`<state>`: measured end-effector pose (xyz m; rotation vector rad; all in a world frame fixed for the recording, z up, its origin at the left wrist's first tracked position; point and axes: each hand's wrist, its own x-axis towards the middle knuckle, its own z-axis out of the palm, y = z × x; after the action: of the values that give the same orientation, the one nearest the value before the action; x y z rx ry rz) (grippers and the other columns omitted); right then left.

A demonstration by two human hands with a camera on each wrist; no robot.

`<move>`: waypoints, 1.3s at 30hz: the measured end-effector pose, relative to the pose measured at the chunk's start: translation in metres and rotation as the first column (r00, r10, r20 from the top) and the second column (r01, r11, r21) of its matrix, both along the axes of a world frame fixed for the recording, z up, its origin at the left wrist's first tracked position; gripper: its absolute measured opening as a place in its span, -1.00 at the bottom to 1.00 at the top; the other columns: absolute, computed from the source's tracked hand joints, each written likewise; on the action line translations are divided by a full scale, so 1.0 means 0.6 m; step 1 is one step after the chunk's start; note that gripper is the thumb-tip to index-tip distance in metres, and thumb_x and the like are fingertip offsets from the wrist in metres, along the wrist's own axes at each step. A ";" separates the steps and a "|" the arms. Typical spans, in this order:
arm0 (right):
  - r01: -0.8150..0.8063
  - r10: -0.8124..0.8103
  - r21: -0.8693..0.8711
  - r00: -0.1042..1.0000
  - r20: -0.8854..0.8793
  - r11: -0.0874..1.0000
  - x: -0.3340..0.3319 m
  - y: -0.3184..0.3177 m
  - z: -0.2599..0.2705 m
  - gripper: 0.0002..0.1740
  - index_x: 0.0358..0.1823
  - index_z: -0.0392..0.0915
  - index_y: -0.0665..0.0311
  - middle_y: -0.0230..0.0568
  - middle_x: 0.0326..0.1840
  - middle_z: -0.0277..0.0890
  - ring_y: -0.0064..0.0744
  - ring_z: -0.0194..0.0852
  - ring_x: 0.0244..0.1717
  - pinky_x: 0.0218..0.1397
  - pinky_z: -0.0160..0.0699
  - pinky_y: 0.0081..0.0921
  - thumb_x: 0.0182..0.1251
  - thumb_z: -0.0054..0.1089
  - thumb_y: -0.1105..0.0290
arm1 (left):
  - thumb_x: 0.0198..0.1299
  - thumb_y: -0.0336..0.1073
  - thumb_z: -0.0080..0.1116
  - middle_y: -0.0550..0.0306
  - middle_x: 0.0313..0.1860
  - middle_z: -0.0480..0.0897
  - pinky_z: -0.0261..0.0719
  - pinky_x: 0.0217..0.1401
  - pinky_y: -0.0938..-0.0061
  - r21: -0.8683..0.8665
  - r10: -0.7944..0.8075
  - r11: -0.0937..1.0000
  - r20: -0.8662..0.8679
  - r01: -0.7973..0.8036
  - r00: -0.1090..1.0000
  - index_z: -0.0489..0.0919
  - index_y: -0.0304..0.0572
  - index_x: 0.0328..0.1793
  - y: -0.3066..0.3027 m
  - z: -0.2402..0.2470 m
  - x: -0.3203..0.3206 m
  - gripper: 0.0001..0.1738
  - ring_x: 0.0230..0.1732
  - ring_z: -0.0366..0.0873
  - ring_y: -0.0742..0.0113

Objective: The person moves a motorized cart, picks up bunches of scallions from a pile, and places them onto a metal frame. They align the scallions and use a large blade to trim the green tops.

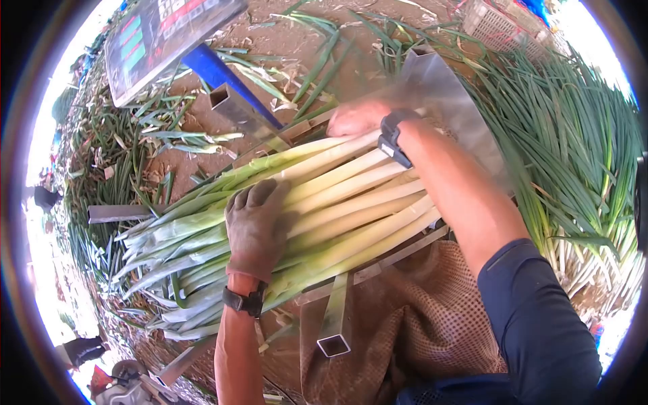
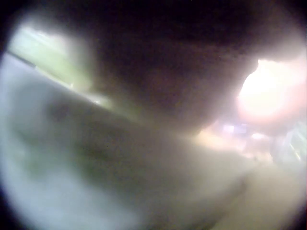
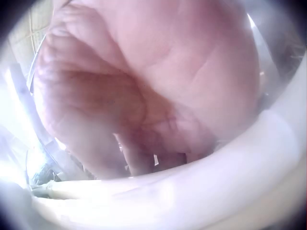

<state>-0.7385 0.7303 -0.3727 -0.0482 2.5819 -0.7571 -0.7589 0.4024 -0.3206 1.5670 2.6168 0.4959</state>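
Note:
A broad bundle of long green onions (image 1: 324, 226) lies slantwise in the head view, green leaves at the left and pale stalks toward the right. My left hand (image 1: 256, 219), in a grey-brown glove, rests on top where the green turns pale. My bare right hand (image 1: 361, 118) is at the far edge of the pale stalks, slightly blurred. In the right wrist view its palm (image 3: 153, 72) faces the camera, and the fingers reach down behind white stalks (image 3: 177, 191), which hide their tips. The left wrist view is dark and blurred.
Metal bars frame the bundle, with a square tube end (image 1: 334, 345) at the near side. A scale display (image 1: 165, 40) stands at upper left. More green onions (image 1: 560, 148) are heaped at the right, below a plastic crate (image 1: 503, 27). Brown mesh cloth (image 1: 412, 317) hangs in front.

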 end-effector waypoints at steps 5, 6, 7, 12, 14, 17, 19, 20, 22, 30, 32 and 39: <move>0.198 -0.199 0.053 0.980 0.019 0.979 0.029 -0.017 0.096 -0.63 0.03 0.79 0.18 -0.05 0.06 0.77 -0.07 0.72 0.06 0.16 0.62 -0.14 0.36 0.25 0.14 | 0.08 -0.15 0.48 0.09 0.29 0.65 0.31 0.51 -0.02 0.032 -0.005 0.999 0.020 0.004 1.000 0.68 0.01 0.31 -0.007 0.002 0.000 -0.40 0.32 0.51 -0.08; 0.176 -0.182 0.097 0.982 0.050 0.980 0.018 -0.004 0.087 -0.59 0.18 0.73 0.10 -0.12 0.04 0.77 -0.13 0.70 0.11 0.20 0.57 -0.17 0.47 0.27 0.05 | 0.09 -0.10 0.44 0.05 0.25 0.66 0.27 0.55 -0.05 0.043 0.001 0.999 0.016 -0.002 1.000 0.68 0.01 0.28 -0.009 0.001 -0.002 -0.42 0.30 0.53 -0.08; 0.188 -0.195 0.115 0.979 0.053 0.975 0.031 0.002 0.083 -0.60 0.18 0.73 0.10 -0.11 0.04 0.77 -0.11 0.70 0.11 0.19 0.58 -0.16 0.47 0.27 0.07 | 0.07 -0.11 0.46 0.04 0.27 0.65 0.26 0.56 -0.05 0.027 0.009 1.000 -0.004 -0.009 1.000 0.67 0.01 0.30 -0.016 0.002 -0.003 -0.40 0.32 0.52 -0.08; 0.219 -0.214 0.076 0.975 -0.065 0.973 0.069 0.053 0.038 -0.66 0.14 0.75 0.14 -0.01 0.03 0.76 0.00 0.70 0.11 0.18 0.59 -0.11 0.47 0.25 0.18 | 0.04 -0.09 0.51 -0.04 0.36 0.60 0.19 0.62 -0.05 -0.019 0.062 0.998 -0.105 -0.064 0.993 0.61 -0.04 0.39 -0.061 0.022 -0.025 -0.27 0.42 0.46 -0.10; 0.260 -0.250 0.058 0.958 -0.142 0.964 0.080 0.076 -0.005 -0.67 0.04 0.78 0.11 0.08 0.03 0.74 0.07 0.71 0.07 0.20 0.60 -0.12 0.36 0.14 0.26 | 0.07 -0.03 0.49 -0.07 0.42 0.57 0.16 0.64 -0.05 -0.051 0.077 0.995 -0.109 -0.083 0.991 0.57 -0.06 0.43 -0.073 0.021 -0.028 -0.23 0.47 0.41 -0.14; 0.372 -0.359 0.133 0.927 -0.110 0.919 0.097 0.039 0.006 -0.67 0.01 0.79 0.11 0.10 0.04 0.73 0.08 0.71 0.07 0.19 0.61 -0.10 0.35 0.09 0.38 | 0.09 -0.04 0.47 -0.07 0.46 0.53 0.16 0.64 -0.05 -0.037 0.072 0.996 -0.080 -0.075 0.994 0.56 -0.06 0.45 -0.078 0.006 -0.042 -0.24 0.50 0.38 -0.15; 0.308 -0.282 0.286 0.951 -0.128 0.907 0.087 0.022 0.015 -0.68 -0.07 0.79 0.24 0.13 0.02 0.74 0.10 0.71 0.11 0.18 0.64 -0.08 0.33 0.03 0.48 | 0.12 -0.06 0.46 -0.07 0.46 0.52 0.19 0.61 -0.04 -0.057 0.084 0.994 -0.093 -0.089 0.992 0.55 -0.05 0.45 -0.085 0.000 -0.049 -0.26 0.49 0.37 -0.14; 0.205 -0.188 0.385 0.979 -0.081 0.900 0.077 0.024 0.031 -0.68 -0.09 0.78 0.29 0.14 0.01 0.74 0.12 0.71 0.11 0.17 0.65 -0.08 0.33 0.02 0.48 | 0.12 -0.06 0.45 -0.07 0.45 0.52 0.19 0.61 -0.04 -0.053 0.082 0.995 -0.085 -0.087 0.993 0.55 -0.04 0.45 -0.082 0.000 -0.052 -0.26 0.48 0.38 -0.14; 0.279 -0.236 0.417 0.960 -0.153 0.865 0.088 0.024 0.045 -0.69 -0.18 0.76 0.44 0.23 -0.05 0.73 0.19 0.73 0.02 0.06 0.69 -0.03 0.34 0.02 0.44 | 0.13 -0.06 0.44 -0.07 0.43 0.53 0.23 0.58 -0.03 -0.053 0.065 0.996 -0.098 -0.070 0.993 0.54 -0.02 0.45 -0.080 -0.009 -0.057 -0.27 0.47 0.39 -0.13; 0.552 -0.511 -0.129 0.623 -0.593 0.824 0.465 -0.033 0.384 -0.74 -0.07 0.73 0.36 0.09 -0.31 0.68 -0.28 0.64 -0.38 -0.24 0.59 -0.33 0.38 0.23 0.34 | 0.36 -0.08 0.29 -0.11 0.50 0.51 0.23 0.61 0.04 -0.091 -0.027 0.996 -0.140 0.014 0.990 0.49 -0.08 0.53 -0.098 -0.045 -0.077 -0.35 0.52 0.38 -0.14; 0.680 -0.602 -0.054 0.607 -0.519 0.731 0.615 0.022 0.328 -0.54 0.20 0.70 0.21 -0.17 -0.13 0.80 -0.39 0.73 -0.21 -0.06 0.67 -0.35 0.51 0.26 0.03 | 0.41 -0.13 0.24 -0.14 0.52 0.49 0.22 0.64 0.10 -0.079 -0.033 0.996 -0.027 0.031 0.999 0.47 -0.16 0.55 -0.110 -0.044 -0.098 -0.37 0.56 0.36 -0.11; 0.878 -0.891 0.278 0.435 -0.128 0.389 1.099 0.005 -0.057 -0.71 -0.19 0.74 0.30 0.17 -0.18 0.70 0.24 0.64 -0.14 0.02 0.61 -0.02 0.36 0.24 0.21 | 0.58 -0.31 -0.03 -0.09 0.54 0.49 0.37 0.61 0.26 0.228 0.313 0.896 0.282 -0.380 0.907 0.44 -0.46 0.54 -0.198 0.167 -0.005 -0.49 0.55 0.42 0.11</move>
<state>-0.0791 0.7331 -0.4067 1.5778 2.4947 -0.6162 -0.7619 0.2833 -0.2204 0.9963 2.7292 1.0484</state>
